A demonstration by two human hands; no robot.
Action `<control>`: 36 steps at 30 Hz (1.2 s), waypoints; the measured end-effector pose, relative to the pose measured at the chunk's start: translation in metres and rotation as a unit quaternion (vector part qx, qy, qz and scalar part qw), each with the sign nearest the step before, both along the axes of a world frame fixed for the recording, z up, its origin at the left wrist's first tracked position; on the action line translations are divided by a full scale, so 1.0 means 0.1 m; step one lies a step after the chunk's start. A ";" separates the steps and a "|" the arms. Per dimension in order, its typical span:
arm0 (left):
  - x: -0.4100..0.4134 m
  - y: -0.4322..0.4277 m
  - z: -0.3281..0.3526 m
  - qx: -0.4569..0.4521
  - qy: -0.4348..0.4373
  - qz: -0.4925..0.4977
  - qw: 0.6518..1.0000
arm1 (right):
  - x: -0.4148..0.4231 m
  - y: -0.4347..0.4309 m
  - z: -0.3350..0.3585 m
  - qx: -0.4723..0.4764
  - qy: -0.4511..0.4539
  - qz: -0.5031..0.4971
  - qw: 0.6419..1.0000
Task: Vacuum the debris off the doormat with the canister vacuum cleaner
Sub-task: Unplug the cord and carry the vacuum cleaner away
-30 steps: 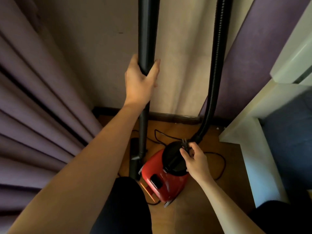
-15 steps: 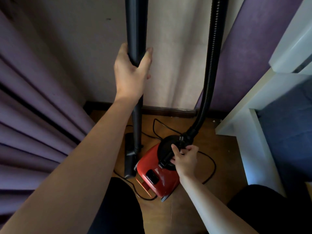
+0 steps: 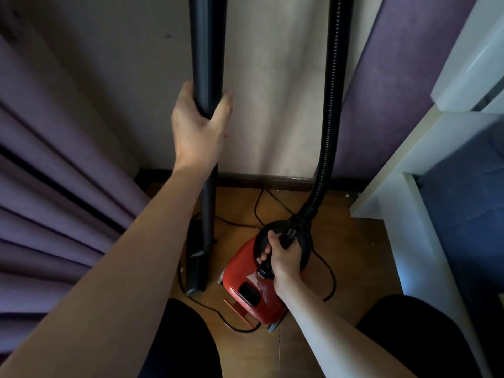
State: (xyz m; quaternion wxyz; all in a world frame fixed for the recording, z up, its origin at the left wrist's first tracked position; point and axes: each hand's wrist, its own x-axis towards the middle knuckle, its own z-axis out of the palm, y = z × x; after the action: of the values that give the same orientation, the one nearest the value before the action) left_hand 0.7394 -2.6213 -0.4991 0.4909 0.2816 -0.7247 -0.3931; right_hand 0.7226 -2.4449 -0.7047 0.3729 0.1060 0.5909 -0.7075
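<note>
A red canister vacuum cleaner (image 3: 256, 290) sits on the wooden floor between my knees. My right hand (image 3: 283, 260) grips its black carrying handle (image 3: 266, 264) on top. The ribbed black hose (image 3: 331, 105) rises from the canister's front and leaves the frame at the top. My left hand (image 3: 200, 126) grips the upright black wand (image 3: 207, 50), thumb and fingers wrapped round it. The wand's floor nozzle (image 3: 196, 260) stands on the floor left of the canister. No doormat is in view.
The black power cord (image 3: 327, 271) loops on the floor around the canister. Purple curtains (image 3: 54, 186) hang at the left. A pale wall with a dark skirting board (image 3: 259, 178) is ahead. White furniture (image 3: 395, 214) stands at the right.
My right hand has slid from the hose coupling back onto the canister's carrying handle and closed round it. The left hand keeps its grip on the wand.
</note>
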 end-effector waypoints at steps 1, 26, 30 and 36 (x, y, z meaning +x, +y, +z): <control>0.02 -0.01 -0.03 -0.005 -0.013 0.003 1.000 | 0.00 0.01 0.00 0.007 0.009 0.001 1.000; 0.35 0.44 2.13 0.030 0.089 -0.004 0.996 | -0.23 0.46 2.83 0.066 0.125 0.175 0.974; 0.58 0.56 3.21 0.049 0.073 -0.008 0.996 | -0.07 0.65 3.97 0.086 0.130 0.216 0.964; 1.10 0.90 4.77 0.075 0.025 0.044 0.996 | 0.22 0.93 5.71 0.090 0.161 0.249 0.951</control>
State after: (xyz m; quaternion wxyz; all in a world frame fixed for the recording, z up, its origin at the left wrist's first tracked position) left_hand 0.8490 -2.5317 -0.0218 0.5029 0.3392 -0.6677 -0.4316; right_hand 0.7442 -2.3519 -0.1342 0.4265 -0.1266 0.7115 -0.5439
